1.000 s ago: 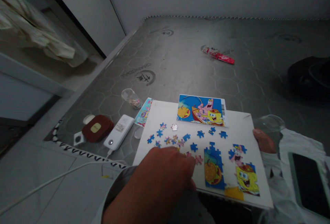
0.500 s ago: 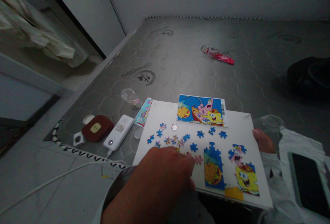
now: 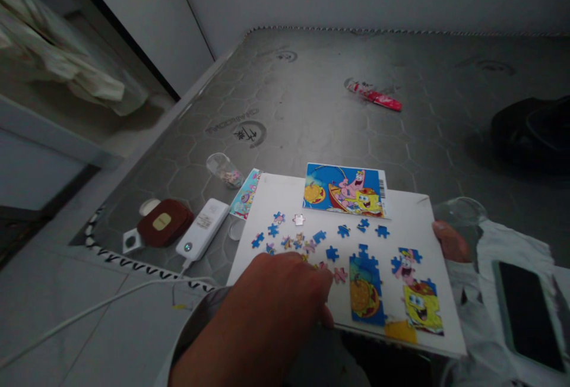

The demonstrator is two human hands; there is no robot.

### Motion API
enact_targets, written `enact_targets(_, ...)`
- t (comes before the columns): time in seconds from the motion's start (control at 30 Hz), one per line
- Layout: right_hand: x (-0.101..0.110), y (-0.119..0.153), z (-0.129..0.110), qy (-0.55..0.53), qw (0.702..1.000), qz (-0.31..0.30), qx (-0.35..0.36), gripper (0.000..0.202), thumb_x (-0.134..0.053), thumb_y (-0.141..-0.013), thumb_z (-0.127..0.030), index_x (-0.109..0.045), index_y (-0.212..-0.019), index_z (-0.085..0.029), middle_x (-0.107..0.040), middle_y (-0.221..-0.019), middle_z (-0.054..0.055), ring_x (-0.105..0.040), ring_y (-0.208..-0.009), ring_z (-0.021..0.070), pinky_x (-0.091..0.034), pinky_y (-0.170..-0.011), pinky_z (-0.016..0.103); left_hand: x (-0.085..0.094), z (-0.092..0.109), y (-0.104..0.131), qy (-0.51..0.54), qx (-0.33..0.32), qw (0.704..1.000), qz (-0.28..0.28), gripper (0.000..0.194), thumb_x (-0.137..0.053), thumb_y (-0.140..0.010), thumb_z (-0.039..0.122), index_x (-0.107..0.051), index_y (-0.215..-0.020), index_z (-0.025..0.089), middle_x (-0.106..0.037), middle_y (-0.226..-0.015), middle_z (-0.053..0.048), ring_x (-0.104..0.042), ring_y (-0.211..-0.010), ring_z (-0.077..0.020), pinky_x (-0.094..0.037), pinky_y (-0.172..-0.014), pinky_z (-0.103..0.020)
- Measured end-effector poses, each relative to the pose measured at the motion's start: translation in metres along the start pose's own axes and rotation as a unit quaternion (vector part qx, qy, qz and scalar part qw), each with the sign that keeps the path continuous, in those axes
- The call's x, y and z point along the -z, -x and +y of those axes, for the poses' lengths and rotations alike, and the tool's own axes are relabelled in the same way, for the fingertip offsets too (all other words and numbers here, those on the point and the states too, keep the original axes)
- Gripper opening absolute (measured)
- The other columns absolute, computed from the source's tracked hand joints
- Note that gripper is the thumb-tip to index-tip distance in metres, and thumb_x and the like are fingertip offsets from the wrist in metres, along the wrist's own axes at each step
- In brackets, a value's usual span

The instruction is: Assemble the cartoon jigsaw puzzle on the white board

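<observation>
A white board (image 3: pixel 279 194) carries loose jigsaw pieces and some joined ones. My left hand (image 3: pixel 285 292) is over the board's near-left part, fingers curled, thumb low by the near edge. Whatever its fingertips hold, if anything, is hidden. Several blue and pink loose puzzle pieces (image 3: pixel 332 253) lie just beyond it. To its right lies a joined burger section (image 3: pixel 365 295); farther right is a joined section with a yellow cartoon figure (image 3: pixel 422 310). A picture card (image 3: pixel 342 191) rests at the board's far edge. My right hand (image 3: pixel 452 241) grips the board's right edge; most of its fingers are hidden.
Left of the board are a white power bank (image 3: pixel 202 230) with a cable, a brown case (image 3: pixel 164 222) and a clear cup (image 3: pixel 225 170) lying with pieces inside. A phone (image 3: pixel 528 314) lies on white cloth at right. A red packet (image 3: pixel 376 96) lies farther back on the grey mat.
The view has shifted slightly, so everything sits a little farther left. My left thumb shows a bit more by the board's near edge. The puzzle pieces look unmoved on the board.
</observation>
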State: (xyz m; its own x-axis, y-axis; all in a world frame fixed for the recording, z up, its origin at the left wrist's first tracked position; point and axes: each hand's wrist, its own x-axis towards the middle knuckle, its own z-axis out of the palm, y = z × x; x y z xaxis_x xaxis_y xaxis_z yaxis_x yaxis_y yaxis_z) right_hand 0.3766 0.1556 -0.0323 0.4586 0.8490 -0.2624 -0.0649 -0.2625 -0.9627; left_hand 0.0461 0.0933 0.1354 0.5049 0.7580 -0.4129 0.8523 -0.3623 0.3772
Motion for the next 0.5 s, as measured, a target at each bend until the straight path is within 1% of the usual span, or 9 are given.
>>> enact_targets(0.07, 0.001, -0.004, 0.001, -0.004, 1.000, -0.003, -0.005, 0.038, -0.081, -0.058, -0.053, -0.059, -0.063, -0.022, -0.052, -0.046, -0.007, -0.043, -0.040, 0.0102, -0.031, -0.038, 0.023, 0.007, 0.003, -0.003, -0.006, 0.011, 1.000, -0.022, 0.012, -0.060, -0.092, 0.019, -0.071, -0.094, 0.024, -0.075, -0.086, -0.005, -0.073, -0.079, -0.0245, -0.049, -0.063, -0.032)
enact_targets(0.13, 0.004, -0.010, 0.002, -0.003, 1.000, -0.009, -0.016, 0.040, -0.082, -0.053, -0.054, -0.060, -0.061, -0.022, -0.051, -0.044, -0.007, -0.042, -0.040, 0.0104, -0.032, -0.038, 0.024, 0.016, 0.006, -0.006, -0.016, 0.036, 0.997, -0.067, 0.011, -0.061, -0.092, 0.023, -0.072, -0.091, 0.024, -0.076, -0.088, -0.006, -0.074, -0.082, -0.0266, -0.050, -0.065, -0.034)
enact_targets(0.2, 0.006, -0.016, 0.004, 0.002, 1.000, -0.014, -0.026, 0.043, -0.084, -0.046, -0.055, -0.058, -0.055, -0.021, -0.049, -0.042, -0.006, -0.040, -0.038, 0.0104, -0.031, -0.036, 0.025, 0.023, 0.008, -0.008, -0.025, 0.073, 0.989, -0.124, 0.010, -0.064, -0.091, 0.027, -0.073, -0.089, 0.023, -0.077, -0.090, -0.006, -0.074, -0.085, -0.0273, -0.052, -0.067, -0.034)
enact_targets(0.23, 0.007, -0.018, 0.005, 0.004, 1.000, -0.015, -0.027, 0.045, -0.085, -0.044, -0.056, -0.057, -0.053, -0.021, -0.048, -0.041, -0.006, -0.039, -0.037, 0.0102, -0.030, -0.036, 0.025, 0.025, 0.008, -0.009, -0.031, 0.084, 0.987, -0.135, 0.010, -0.064, -0.091, 0.028, -0.073, -0.090, 0.024, -0.077, -0.091, -0.007, -0.074, -0.085, -0.0279, -0.053, -0.068, -0.035)
enact_targets(0.3, 0.006, -0.018, 0.006, 0.001, 1.000, -0.016, -0.020, 0.048, -0.086, -0.044, -0.057, -0.055, -0.052, -0.022, -0.047, -0.041, -0.006, -0.038, -0.038, 0.0093, -0.029, -0.037, 0.024, 0.026, 0.008, -0.009, -0.034, 0.089, 0.987, -0.126, 0.014, -0.060, -0.093, 0.027, -0.074, -0.091, 0.024, -0.077, -0.090, -0.007, -0.074, -0.084, -0.0289, -0.055, -0.069, -0.038)
enact_targets(0.37, 0.005, -0.015, 0.006, -0.008, 1.000, -0.019, -0.008, 0.047, -0.084, -0.051, -0.057, -0.054, -0.054, -0.021, -0.046, -0.044, -0.007, -0.037, -0.041, 0.0081, -0.028, -0.039, 0.023, 0.024, 0.007, -0.009, -0.033, 0.080, 0.990, -0.113, 0.015, -0.060, -0.093, 0.025, -0.074, -0.091, 0.024, -0.077, -0.089, -0.007, -0.075, -0.083, -0.0299, -0.056, -0.071, -0.041)
enact_targets(0.43, 0.002, -0.009, 0.005, -0.017, 1.000, -0.022, 0.003, 0.045, -0.083, -0.057, -0.055, -0.054, -0.058, -0.021, -0.046, -0.047, -0.007, -0.037, -0.044, 0.0075, -0.028, -0.041, 0.023, 0.020, 0.007, -0.010, -0.032, 0.071, 0.991, -0.112, 0.012, -0.063, -0.091, 0.025, -0.075, -0.089, 0.024, -0.077, -0.089, -0.007, -0.075, -0.083, -0.0309, -0.058, -0.071, -0.043)
enact_targets(0.5, 0.000, -0.005, 0.004, -0.021, 0.999, -0.024, 0.010, 0.042, -0.082, -0.060, -0.054, -0.056, -0.061, -0.021, -0.047, -0.049, -0.006, -0.039, -0.045, 0.0080, -0.028, -0.042, 0.023, 0.015, 0.006, -0.010, -0.035, 0.066, 0.991, -0.111, 0.011, -0.064, -0.090, 0.025, -0.075, -0.088, 0.023, -0.076, -0.088, -0.007, -0.075, -0.082, -0.0320, -0.059, -0.070, -0.045)
